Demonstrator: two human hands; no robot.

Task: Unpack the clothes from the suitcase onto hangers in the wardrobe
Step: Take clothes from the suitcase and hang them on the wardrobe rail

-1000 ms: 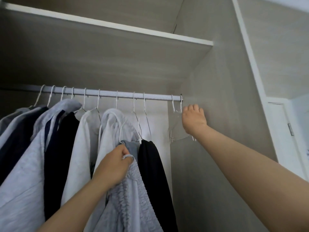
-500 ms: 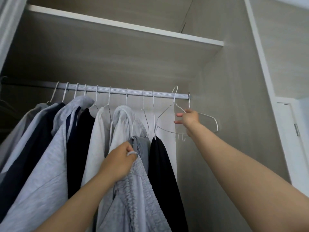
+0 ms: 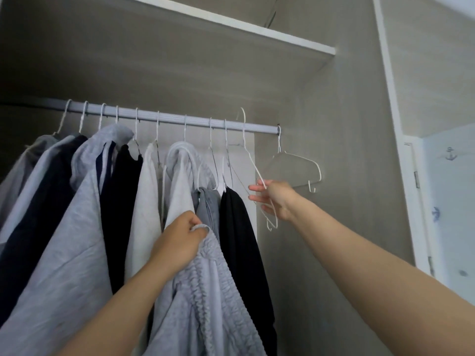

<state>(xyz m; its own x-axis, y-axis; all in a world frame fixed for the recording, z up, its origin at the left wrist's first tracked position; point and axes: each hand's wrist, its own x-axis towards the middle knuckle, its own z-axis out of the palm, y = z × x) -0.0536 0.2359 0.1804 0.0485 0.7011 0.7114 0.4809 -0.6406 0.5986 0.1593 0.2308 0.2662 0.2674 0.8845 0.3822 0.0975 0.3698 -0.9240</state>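
Head cam, looking up into the wardrobe (image 3: 347,176).

Your left hand (image 3: 180,240) is low and centre, fingers curled tight round the top edge of a light grey garment (image 3: 205,299). That's the piece w/ the gathered elastic band, and the rest of it hangs down from your fist. It sits in front of the hung clothes, between a pale hoodie (image 3: 180,181) and a black top (image 3: 241,240), touching both. No hanger in it afaict.

Your right hand (image 3: 276,199) is reaching further in, just right of that black top. Thumb and a couple of fingers pinch the wire of a white hanger (image 3: 256,168), while the other fingers stick out fairly straight to the left. The hanger's empty and tilted. Its hook pokes up higher than the rail (image 3: 180,118), not seated like the rest, and its bottom end dangles below your palm.

One more empty hanger (image 3: 302,158) sits on the far right end of the rail, close to the side wall and just beyond your right hand.

Rest of the rail, left to right, is full: greys, navy, black, white, each on its own wire hook. There's a shelf (image 3: 231,24) above, and a white door (image 3: 449,201) w/ small anchor stickers off to the right.
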